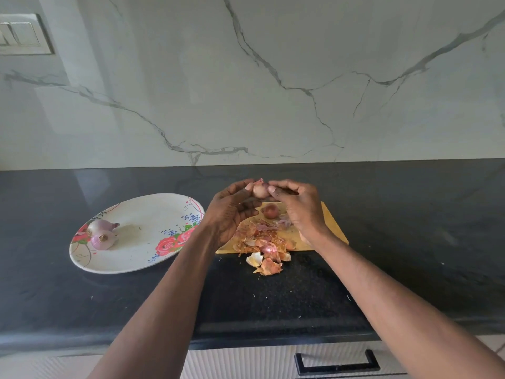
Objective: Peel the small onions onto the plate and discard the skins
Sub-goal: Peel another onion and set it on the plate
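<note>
Both hands hold a small pale onion (259, 190) in the air above the wooden cutting board (332, 220). My left hand (232, 212) grips it from the left and my right hand (296, 206) pinches it from the right, where a bit of pink skin sticks up. One unpeeled reddish onion (270, 210) lies on the board just below. A heap of dry onion skins (263, 246) covers the board's front and spills onto the counter. Two peeled purple onions (102, 233) lie on the left side of the floral plate (142, 258).
The black stone counter (410, 242) runs wall to wall, with a marble backsplash behind. A drawer with a black handle (337, 363) sits below the counter's front edge. A switch panel (24, 34) is on the wall at upper left.
</note>
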